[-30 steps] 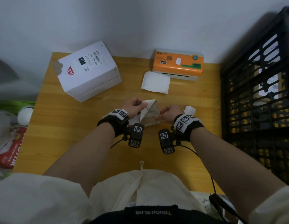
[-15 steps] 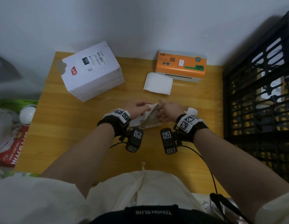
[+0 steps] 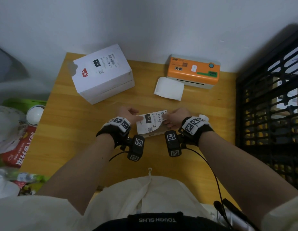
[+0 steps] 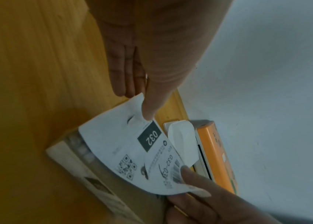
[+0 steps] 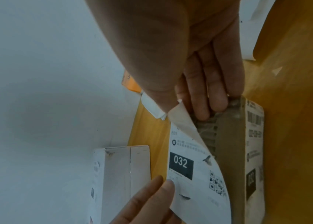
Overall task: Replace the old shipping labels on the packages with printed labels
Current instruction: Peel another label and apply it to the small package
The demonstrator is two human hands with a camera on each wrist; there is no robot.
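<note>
A printed label [image 3: 150,121] marked 032 is stretched print-up between both hands over a small brown box [image 3: 153,134] at mid-table. My left hand [image 3: 139,117] pinches its left corner between thumb and fingers [image 4: 125,84]. My right hand [image 3: 164,117] pinches the right corner, which is lifted. The left wrist view has the label [image 4: 132,151] arching over the box [image 4: 69,154]. Seen from the right wrist, my right hand [image 5: 182,109] holds the label [image 5: 190,159] while its fingers [image 5: 216,97] touch the box [image 5: 230,151]. Another printed label [image 5: 253,136] covers that box's side.
A white box [image 3: 103,75] bearing a label stands at the back left. An orange label printer [image 3: 193,70] sits at the back right, with a white sheet [image 3: 169,89] before it. A black crate [image 3: 269,105] borders the table's right side. Bags [image 3: 11,139] lie off the left edge.
The label was held up with its blank back showing; now it is turned print-up and lowered over the small box. Both hands have spread apart to its two ends.
</note>
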